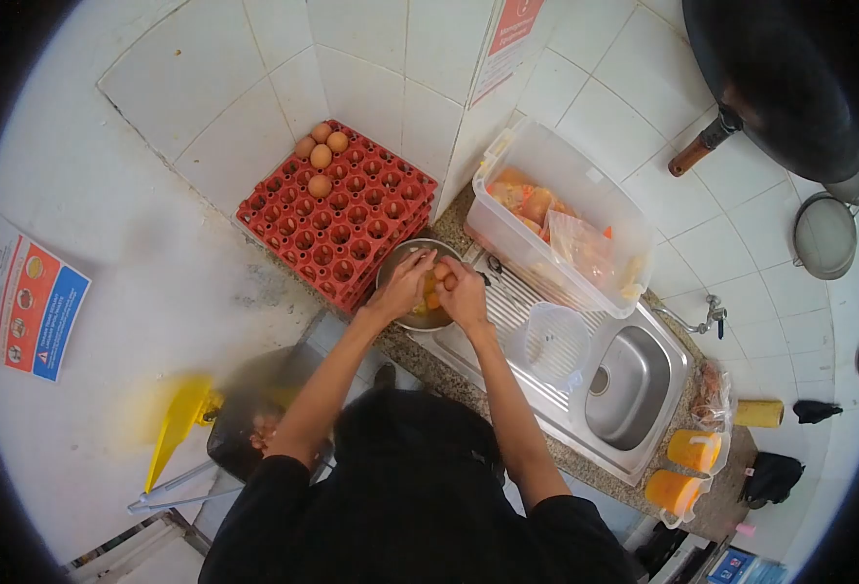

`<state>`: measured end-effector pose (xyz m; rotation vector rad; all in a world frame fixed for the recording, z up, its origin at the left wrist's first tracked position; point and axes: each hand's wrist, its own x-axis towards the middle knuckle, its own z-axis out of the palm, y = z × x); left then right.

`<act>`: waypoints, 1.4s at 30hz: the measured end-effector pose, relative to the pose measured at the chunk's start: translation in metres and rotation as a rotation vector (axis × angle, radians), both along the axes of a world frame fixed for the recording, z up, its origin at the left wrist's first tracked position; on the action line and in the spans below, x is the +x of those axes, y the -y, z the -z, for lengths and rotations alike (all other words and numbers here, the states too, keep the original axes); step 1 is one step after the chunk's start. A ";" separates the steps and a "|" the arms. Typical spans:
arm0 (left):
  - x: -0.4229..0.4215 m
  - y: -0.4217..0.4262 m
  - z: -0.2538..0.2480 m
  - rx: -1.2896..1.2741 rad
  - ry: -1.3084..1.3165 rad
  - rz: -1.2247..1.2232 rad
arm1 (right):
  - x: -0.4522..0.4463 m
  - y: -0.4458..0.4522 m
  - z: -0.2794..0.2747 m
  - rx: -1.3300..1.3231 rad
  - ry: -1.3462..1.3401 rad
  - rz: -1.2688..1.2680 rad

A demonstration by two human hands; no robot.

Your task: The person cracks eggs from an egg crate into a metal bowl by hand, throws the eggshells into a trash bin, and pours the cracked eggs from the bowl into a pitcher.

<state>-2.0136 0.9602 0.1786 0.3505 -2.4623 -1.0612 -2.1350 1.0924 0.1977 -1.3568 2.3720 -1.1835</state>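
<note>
A metal bowl with yellow egg yolks in it stands on the counter beside the red egg tray. Over the bowl, my left hand has its fingers bent toward the middle; what it holds, if anything, is too small to tell. My right hand is closed on brown eggs, close to my left fingertips. The stacked red egg trays lie left of the bowl, with several brown eggs at their far corner and many empty cups.
Right of the bowl are a clear plastic tub of bagged food, a translucent container and a steel sink. Orange containers stand at the counter's right end. A black bin with shells is at lower left.
</note>
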 end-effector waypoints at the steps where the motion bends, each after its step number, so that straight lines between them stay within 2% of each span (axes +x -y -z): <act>1: 0.002 -0.002 -0.009 0.063 -0.028 -0.010 | 0.000 -0.002 -0.006 0.014 0.009 0.004; 2: 0.004 -0.005 -0.018 0.127 -0.055 -0.019 | 0.001 -0.004 -0.012 0.029 0.020 0.008; 5: 0.001 -0.019 -0.024 0.693 -0.014 -0.157 | 0.010 -0.006 -0.031 -0.073 0.033 0.015; 8: -0.009 -0.031 -0.033 1.614 -0.322 -0.286 | 0.024 -0.004 -0.059 -0.124 0.159 -0.040; 12: 0.015 -0.023 -0.057 1.890 -0.447 -0.160 | 0.037 -0.007 -0.091 -0.267 0.355 0.003; 14: 0.055 -0.028 -0.088 1.992 -0.616 -0.072 | 0.031 -0.015 -0.074 -0.315 0.539 0.079; 16: 0.114 -0.041 -0.130 1.840 -0.735 -0.320 | 0.027 -0.027 -0.066 -0.353 0.786 0.154; 17: 0.151 -0.039 -0.113 1.769 -0.860 -0.343 | 0.027 -0.035 -0.067 -0.369 0.942 0.192; 18: 0.192 -0.037 -0.085 1.641 -0.968 -0.539 | 0.028 -0.043 -0.065 -0.384 1.099 0.237; 19: 0.242 -0.036 -0.051 1.398 -0.941 -0.804 | 0.031 -0.048 -0.061 -0.381 1.088 0.259; 20: 0.308 -0.030 0.005 1.041 -0.786 -1.015 | 0.033 -0.053 -0.056 -0.378 1.077 0.279; 21: 0.350 -0.042 0.007 0.662 -0.363 -1.355 | 0.037 -0.058 -0.050 -0.374 1.067 0.298; 23: 0.428 -0.065 0.035 0.423 0.104 -1.594 | 0.041 -0.072 -0.029 -0.358 1.098 0.299; 24: 0.469 -0.084 0.060 0.229 0.422 -1.521 | 0.041 -0.075 -0.020 -0.354 1.112 0.290; 26: 0.482 -0.090 0.054 0.006 0.617 -1.379 | 0.045 -0.080 -0.014 -0.315 1.154 0.337; 28: 0.455 -0.096 0.026 -0.034 0.392 -1.289 | 0.047 -0.086 -0.009 -0.276 1.135 0.356; 29: 0.412 -0.088 -0.006 0.172 0.290 -1.293 | 0.048 -0.088 -0.009 -0.259 1.138 0.367; 31: 0.373 -0.037 0.017 -0.043 0.250 -1.255 | 0.050 -0.086 -0.009 -0.225 1.140 0.370; 32: 0.344 -0.008 0.013 -0.279 0.172 -1.104 | 0.051 -0.083 -0.008 -0.228 1.132 0.344; 34: 0.249 0.032 -0.045 -0.097 -0.141 -1.009 | 0.053 -0.077 -0.008 -0.236 1.110 0.290; 36: 0.168 0.072 -0.105 -0.199 -0.305 -0.888 | 0.057 -0.070 -0.016 -0.233 1.106 0.255; 37: 0.133 0.094 -0.119 -0.152 -0.423 -0.847 | 0.060 -0.066 -0.019 -0.237 1.102 0.239; 38: 0.104 0.118 -0.128 -0.209 -0.456 -0.826 | 0.062 -0.064 -0.019 -0.254 1.099 0.221; 40: 0.053 0.179 -0.113 -0.309 -0.402 -0.776 | 0.069 -0.066 -0.023 -0.239 1.047 0.174; 42: 0.024 0.218 -0.095 -0.431 -0.252 -0.697 | 0.079 -0.072 -0.032 -0.244 1.078 0.195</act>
